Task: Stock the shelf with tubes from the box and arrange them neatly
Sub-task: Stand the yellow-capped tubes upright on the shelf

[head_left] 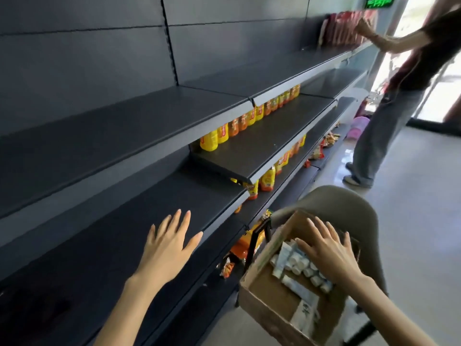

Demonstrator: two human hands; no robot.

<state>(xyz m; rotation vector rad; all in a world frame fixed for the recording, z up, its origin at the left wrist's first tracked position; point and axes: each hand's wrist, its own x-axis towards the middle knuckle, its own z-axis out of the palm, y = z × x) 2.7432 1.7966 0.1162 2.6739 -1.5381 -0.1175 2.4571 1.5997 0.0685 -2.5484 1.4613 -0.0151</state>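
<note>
Tubes (299, 264), white with round caps, lie packed in a cluster inside the brown cardboard box (264, 293), which sits on a grey chair (349, 203) with a rounded back. The right hand (329, 248) is spread over the tubes in the box, fingers straight, gripping nothing. Left of the box, the left hand (169, 243) hovers with fingers splayed over the dark, matte shelf (99, 258). Beyond the box, yellow and orange bottles (239, 126) stand in rows.

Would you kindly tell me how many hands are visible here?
3. The left hand is spread over the dark shelf; the right hand lies over the tubes in the box; another person's hand touches red packets top right. Their other hand is hidden.
</note>
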